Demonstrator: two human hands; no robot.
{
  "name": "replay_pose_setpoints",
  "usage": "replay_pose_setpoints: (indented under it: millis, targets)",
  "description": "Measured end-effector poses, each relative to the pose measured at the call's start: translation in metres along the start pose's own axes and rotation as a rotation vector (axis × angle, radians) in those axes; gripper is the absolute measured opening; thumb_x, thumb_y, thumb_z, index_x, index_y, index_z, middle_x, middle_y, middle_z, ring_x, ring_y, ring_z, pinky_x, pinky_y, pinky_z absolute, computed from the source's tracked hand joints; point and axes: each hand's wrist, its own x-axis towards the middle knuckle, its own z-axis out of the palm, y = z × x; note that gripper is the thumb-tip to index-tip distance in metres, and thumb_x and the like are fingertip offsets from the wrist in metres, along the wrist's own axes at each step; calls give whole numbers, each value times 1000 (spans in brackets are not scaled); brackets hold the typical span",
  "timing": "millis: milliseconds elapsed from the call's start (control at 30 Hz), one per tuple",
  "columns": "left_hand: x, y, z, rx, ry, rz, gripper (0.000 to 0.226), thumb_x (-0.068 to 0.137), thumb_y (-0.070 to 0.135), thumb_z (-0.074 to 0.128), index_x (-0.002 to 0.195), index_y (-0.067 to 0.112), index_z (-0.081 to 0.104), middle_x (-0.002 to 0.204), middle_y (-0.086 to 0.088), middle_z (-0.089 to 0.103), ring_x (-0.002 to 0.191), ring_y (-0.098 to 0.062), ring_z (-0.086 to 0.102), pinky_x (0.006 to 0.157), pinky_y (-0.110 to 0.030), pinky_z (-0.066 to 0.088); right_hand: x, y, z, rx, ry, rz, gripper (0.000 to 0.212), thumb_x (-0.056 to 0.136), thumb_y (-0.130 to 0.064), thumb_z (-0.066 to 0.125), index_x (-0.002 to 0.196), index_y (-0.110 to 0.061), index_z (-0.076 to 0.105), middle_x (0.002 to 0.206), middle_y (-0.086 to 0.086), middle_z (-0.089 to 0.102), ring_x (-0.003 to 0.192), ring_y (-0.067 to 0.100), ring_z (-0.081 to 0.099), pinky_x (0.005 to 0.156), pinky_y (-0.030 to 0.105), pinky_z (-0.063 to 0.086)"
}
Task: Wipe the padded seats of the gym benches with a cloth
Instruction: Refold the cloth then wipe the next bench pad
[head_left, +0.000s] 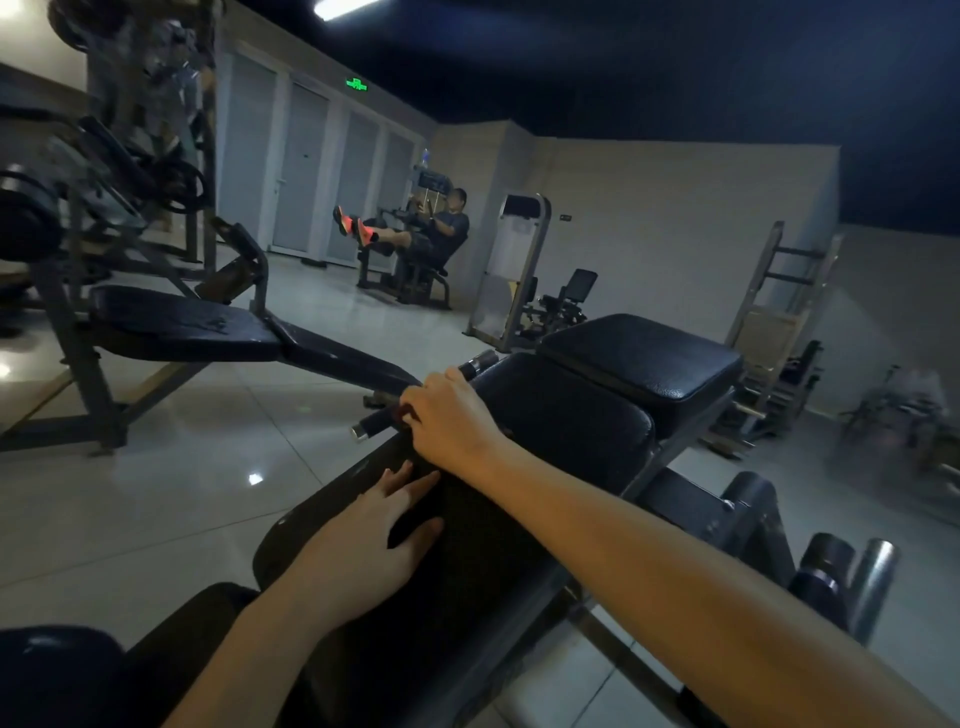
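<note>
On the near seat pad (571, 415) of the dark gym bench, my left grip (363, 540) lies flat. Its fingers are straight and slightly spread, pressing on a finer-textured dark patch (467, 525) that I take to be the cloth. Cloth and vinyl are almost the same black in this light, so I cannot make out the cloth's edges.

My right grip (447, 415) reaches further up the pad. Its fingers curl down over the pad's left edge, right where the handle bar (371, 423) passes. I cannot tell whether they pinch the cloth, the bar or only the rim.

A second pad (644, 358) sits just beyond the first, under neither hand. The neighbouring bench (182, 322) is well apart to the left.

Risks, as I judge them:
1. If the left palm pins the cloth while the right pulls, the cloth bunches and wipes only a narrow stripe.
2. A stroke along the left edge could knock my knuckles on the handle bar.
3. Black on black hides missed areas, and the gap between the two pads is easy to skip.
4. The cloth could slide off the left edge onto the glossy floor tiles (156, 493) and carry grit back to the vinyl.
5. Both arms lean on the pad, and I cannot see whether it is locked. If it is not, it may tip.
</note>
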Motion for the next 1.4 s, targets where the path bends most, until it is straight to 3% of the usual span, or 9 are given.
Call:
replay_pose_setpoints:
  millis: [167,367,567,633,700,867,1000,1133,1400]
  targets:
    - [-4,5,0,-34,7,21,55,99,53,40,149,50,16,162,18,4,147,-2,2,119,-33,11,1,65,-11,-153,99,169,14,98,-25,54,106,-17,62,103,4,60,83,11,49,77,23,41]
    - [-4,6,2,-18,33,4,55,101,51,38,150,47,14,162,16,3,148,-4,-1,119,-29,6,8,105,-23,-104,235,498,22,96,-23,58,113,-11,65,104,9,64,101,25,56,89,31,43]
    - [-10,9,5,4,53,2,52,101,47,40,150,46,22,161,13,15,148,-9,15,119,-34,23,-9,4,-14,264,-59,98,21,97,-22,58,115,-16,67,101,1,70,86,7,66,92,29,53]
    - [-19,9,4,13,51,-2,43,99,46,44,142,47,37,148,14,39,126,-9,47,104,-33,46,-15,-29,-7,252,-106,-23,23,98,-24,58,116,-16,68,104,2,70,90,10,65,98,29,48]
    - [-31,4,1,20,32,-30,39,96,48,48,135,46,45,135,16,47,110,-7,53,92,-32,52,-17,-37,-5,252,-123,-48,24,98,-27,58,117,-16,67,107,2,68,95,11,63,98,30,49]
    - [-60,-4,-2,84,66,-177,54,94,58,46,145,47,33,158,12,23,144,-12,25,112,-42,37,-5,2,-5,151,20,155,20,97,-25,58,113,-18,66,108,4,62,105,15,55,94,32,50]
    - [-74,6,3,118,158,-362,74,92,62,47,153,31,19,160,6,17,146,-15,20,114,-37,32,3,5,2,65,128,312,16,94,-23,58,105,-14,67,100,7,63,103,23,54,93,38,50]
    - [-82,-3,6,152,104,-555,96,87,73,42,155,14,10,161,-5,17,148,-24,18,120,-42,24,2,-40,10,32,-14,169,21,96,-28,55,108,-13,62,105,8,59,101,21,53,93,35,48]
    - [-98,-14,9,198,-52,-614,94,88,78,24,157,17,8,164,-4,11,150,-26,10,121,-49,15,-27,-94,20,258,-110,-87,22,98,-27,55,116,-17,62,111,4,56,106,15,49,98,30,43]
